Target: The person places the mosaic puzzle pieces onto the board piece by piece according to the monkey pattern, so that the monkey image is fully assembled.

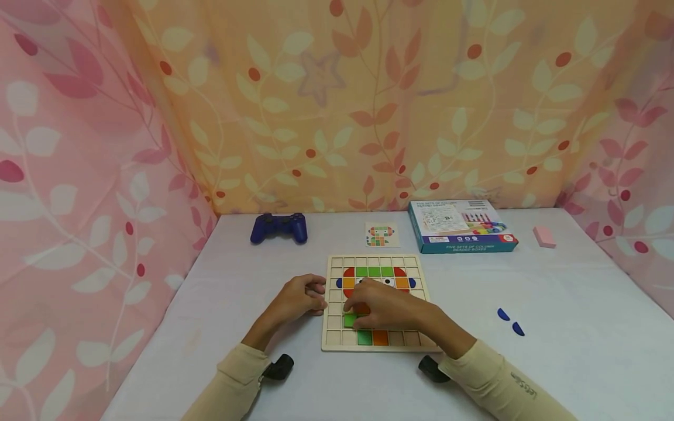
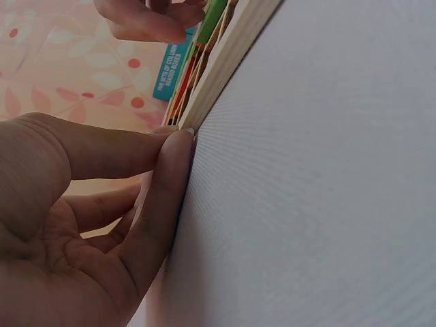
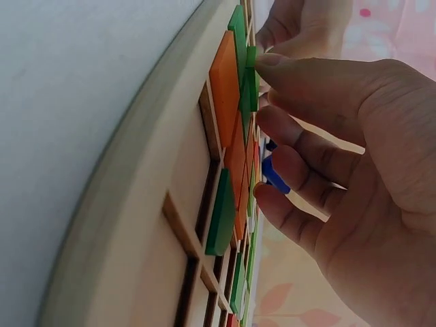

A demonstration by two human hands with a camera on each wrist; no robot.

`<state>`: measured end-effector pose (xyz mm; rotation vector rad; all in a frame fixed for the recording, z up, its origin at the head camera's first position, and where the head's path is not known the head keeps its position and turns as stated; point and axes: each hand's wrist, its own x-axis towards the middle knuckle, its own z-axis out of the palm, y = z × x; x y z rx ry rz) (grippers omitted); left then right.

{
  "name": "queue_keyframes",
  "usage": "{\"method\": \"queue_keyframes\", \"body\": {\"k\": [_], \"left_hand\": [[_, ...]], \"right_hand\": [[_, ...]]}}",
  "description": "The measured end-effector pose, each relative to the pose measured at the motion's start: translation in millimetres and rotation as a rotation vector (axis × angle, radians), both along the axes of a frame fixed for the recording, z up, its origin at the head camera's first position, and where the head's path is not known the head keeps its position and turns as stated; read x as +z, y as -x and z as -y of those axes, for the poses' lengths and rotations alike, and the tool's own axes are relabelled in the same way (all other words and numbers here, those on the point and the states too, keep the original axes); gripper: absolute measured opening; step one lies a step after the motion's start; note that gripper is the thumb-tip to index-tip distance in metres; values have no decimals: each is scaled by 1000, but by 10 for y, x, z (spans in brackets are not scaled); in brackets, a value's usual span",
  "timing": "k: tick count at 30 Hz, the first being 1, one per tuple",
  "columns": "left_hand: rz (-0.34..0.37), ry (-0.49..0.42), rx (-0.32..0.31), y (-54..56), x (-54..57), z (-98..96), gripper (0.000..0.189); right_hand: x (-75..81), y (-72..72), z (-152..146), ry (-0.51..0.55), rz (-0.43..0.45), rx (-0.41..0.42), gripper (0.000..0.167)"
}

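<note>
A square wooden grid board (image 1: 332, 345) lies on the white table, with coloured tiles forming a picture in its cells. At the board's left edge, my left hand (image 1: 297, 299) holds the rim, thumb and finger together on it in the left wrist view. My right hand (image 1: 392, 305) reaches over the board and covers part of the picture. Its thumb and finger pinch a green tile (image 1: 350, 320) near the lower left cells. Close by sit an orange tile (image 3: 225, 88) and a dark green rounded tile (image 3: 220, 212).
Behind the board lies a pattern card (image 1: 382, 234). A blue game controller (image 1: 278, 228) is at the back left, a teal-edged box (image 1: 463, 227) at the back right. A pink block (image 1: 544, 237) lies beyond it. Two blue half-round pieces, one nearer (image 1: 518, 328), rest to the right.
</note>
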<state>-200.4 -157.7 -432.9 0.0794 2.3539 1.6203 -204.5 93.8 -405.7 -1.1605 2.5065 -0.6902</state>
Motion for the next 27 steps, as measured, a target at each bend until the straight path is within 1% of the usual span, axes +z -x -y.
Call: {"method": "queue_keyframes", "body": {"k": [6,12,17,21,27], "left_hand": [[-3,-2,-2,4,9,2,52],[-1,-6,-5,14,-11,7,52],[3,-4,0,13,-21,9,52],[2,2,2,11,-33,4,53],[-10,8,4,4,-27,-1,52]], "right_hand": [[3,-8,9,10,-2,10,32],[-44,1,19,4,-20,13,31],[-64,-4,18,11,-2,6,32],[-33,-17,-23,13,15,-10,32],[53,-40,-211,37,40,-72,30]]}}
